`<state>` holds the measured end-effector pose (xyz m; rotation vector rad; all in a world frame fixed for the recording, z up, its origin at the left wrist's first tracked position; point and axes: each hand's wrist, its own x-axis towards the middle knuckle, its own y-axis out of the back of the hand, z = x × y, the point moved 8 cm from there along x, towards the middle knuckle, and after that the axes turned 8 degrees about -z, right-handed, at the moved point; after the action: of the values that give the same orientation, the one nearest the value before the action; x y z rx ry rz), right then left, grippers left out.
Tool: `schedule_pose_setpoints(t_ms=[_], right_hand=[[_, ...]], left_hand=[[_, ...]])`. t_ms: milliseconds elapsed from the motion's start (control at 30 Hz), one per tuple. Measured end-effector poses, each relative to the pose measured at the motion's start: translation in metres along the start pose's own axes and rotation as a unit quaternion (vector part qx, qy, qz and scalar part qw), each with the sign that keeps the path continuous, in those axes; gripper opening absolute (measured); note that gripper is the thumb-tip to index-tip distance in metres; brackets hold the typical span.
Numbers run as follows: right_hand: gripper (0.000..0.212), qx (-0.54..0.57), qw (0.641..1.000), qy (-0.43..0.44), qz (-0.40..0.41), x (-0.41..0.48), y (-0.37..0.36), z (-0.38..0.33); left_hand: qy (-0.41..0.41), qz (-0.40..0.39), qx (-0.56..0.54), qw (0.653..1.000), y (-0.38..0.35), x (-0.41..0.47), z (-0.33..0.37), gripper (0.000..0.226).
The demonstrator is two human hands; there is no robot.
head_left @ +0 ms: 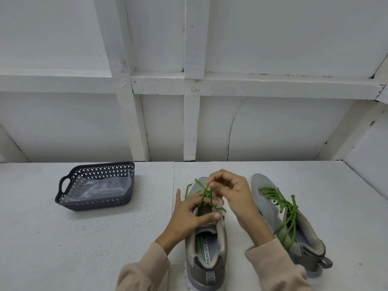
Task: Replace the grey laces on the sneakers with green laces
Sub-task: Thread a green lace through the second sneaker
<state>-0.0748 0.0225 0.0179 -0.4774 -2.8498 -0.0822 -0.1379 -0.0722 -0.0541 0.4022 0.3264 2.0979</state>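
Pinching the green lace [203, 197], right hand [233, 192] grip clamped on it. Left hand [189, 215] grip clamps the left sneaker [206, 255].

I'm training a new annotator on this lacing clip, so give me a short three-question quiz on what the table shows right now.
1. What lies in the dark basket? A) scissors B) clear plastic C) a brush
2. Which hand pinches the green lace above the middle sneaker?
3. Fill in: the right-side sneaker is threaded with a ____ lace.
Key: 1 B; 2 right hand; 3 green.
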Motion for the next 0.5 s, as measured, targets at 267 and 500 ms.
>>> schedule_pose_setpoints(t_ms=[267, 500], right_hand=[[0.016, 0.017, 0.998, 0.045, -0.028, 0.029, -0.006, -0.045], [0.016, -0.040, 0.994, -0.062, 0.086, 0.040, 0.028, -0.002]], left_hand=[[0.010, 0.020, -0.031, 0.999, 0.000, 0.001, -0.007, 0.044], [0.019, -0.018, -0.170, 0.985, 0.008, 0.006, -0.023, 0.043]])
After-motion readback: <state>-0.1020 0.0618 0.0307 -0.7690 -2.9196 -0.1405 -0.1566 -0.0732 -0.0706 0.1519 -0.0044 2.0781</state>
